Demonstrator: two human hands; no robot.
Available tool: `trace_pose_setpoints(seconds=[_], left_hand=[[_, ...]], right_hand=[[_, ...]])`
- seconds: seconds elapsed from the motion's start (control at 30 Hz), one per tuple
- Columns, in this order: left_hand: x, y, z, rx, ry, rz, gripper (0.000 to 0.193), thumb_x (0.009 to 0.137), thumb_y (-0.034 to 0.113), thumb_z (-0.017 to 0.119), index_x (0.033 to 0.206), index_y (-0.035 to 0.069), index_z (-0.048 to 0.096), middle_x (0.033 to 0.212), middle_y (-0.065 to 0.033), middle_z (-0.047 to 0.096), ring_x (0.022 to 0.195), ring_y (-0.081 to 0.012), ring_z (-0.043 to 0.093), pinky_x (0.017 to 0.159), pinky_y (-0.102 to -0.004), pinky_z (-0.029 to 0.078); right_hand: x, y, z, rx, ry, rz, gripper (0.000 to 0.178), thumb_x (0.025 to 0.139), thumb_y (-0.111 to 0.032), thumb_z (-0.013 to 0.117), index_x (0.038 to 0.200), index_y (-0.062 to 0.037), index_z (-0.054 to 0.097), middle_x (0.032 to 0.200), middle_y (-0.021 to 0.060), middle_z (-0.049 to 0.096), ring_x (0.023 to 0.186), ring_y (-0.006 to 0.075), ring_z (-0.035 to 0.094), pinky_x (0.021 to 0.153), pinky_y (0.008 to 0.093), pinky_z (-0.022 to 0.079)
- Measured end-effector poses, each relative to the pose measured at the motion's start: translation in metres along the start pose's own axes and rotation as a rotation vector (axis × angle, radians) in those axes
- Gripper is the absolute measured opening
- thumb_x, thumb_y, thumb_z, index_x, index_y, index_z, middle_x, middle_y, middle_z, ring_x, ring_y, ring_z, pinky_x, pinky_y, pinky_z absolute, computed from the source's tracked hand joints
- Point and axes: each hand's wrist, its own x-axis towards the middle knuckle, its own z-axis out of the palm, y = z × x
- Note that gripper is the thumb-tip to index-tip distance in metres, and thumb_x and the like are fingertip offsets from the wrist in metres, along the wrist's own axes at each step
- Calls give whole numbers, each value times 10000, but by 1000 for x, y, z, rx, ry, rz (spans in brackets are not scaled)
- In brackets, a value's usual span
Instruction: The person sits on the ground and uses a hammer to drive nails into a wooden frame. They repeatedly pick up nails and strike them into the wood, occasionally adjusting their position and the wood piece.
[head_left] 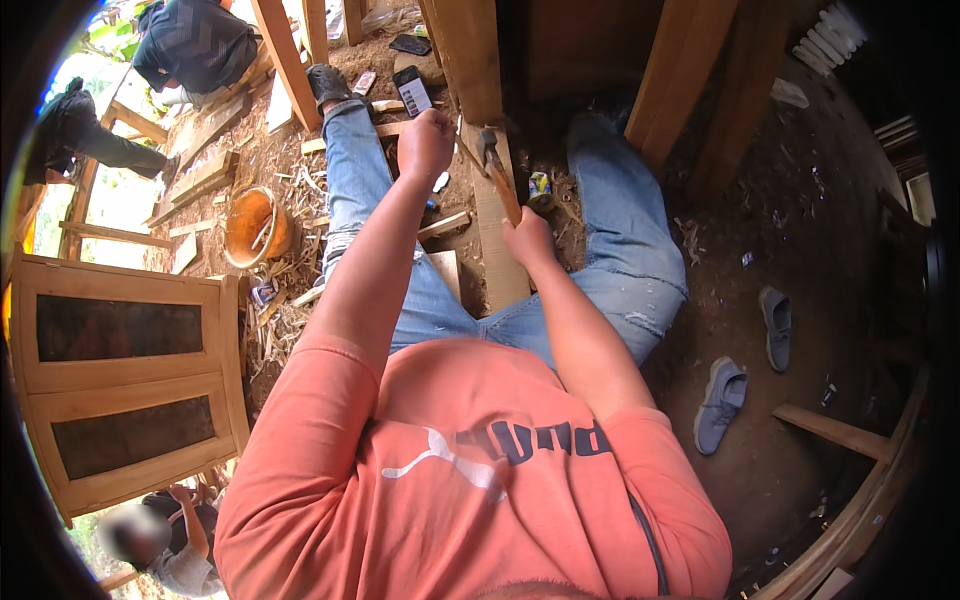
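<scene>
My right hand [530,240] is wrapped round the wooden handle of a hammer [505,192]. Its dark metal head points away from me, over a long wooden board [495,245] that runs between my legs. My left hand [427,143] is closed in a fist to the left of the hammer head. What it holds, if anything, is too small to make out. Just beyond this fist lies a phone [411,91] with its screen lit. A thick wooden post [465,60] rises at the board's far end. To the right of the hammer stands a small yellowish can [540,190].
An orange bucket [257,228] sits among wood shavings at the left. A wooden panelled frame [125,365] stands at lower left. Two grey shoes [720,405] lie on the dirt floor at right. Other people [195,48] are at the left edge.
</scene>
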Motion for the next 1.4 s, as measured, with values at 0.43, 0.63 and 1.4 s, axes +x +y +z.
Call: trace_pose_setpoints(seconds=[0.43,0.63,1.4], left_hand=[[3,1,8,22,43,34,184,947,247,786,1033,84,790,993,-202,805,962,-412,773,852,-513,609],[-2,4,4,42,25,13,264,922,330,851,1014,91,787,977,-163,806,942,-392,771,832,-489,607],[-6,15,11,-83,-91,173,260,937,267,831,1054,36,807,975,-190,814,937,-369,794,838,-457,620]], right_hand=[[10,3,1,12,43,54,399,981,-335,752,1187,6,724,1123,315,772,1098,496,740,939,558,589],[3,13,6,-13,-49,101,413,974,-330,747,1208,10,731,1167,311,773,1135,490,734,973,533,586],[16,35,24,240,-132,167,400,1008,-283,730,1217,53,678,834,178,759,570,263,727,560,427,593]])
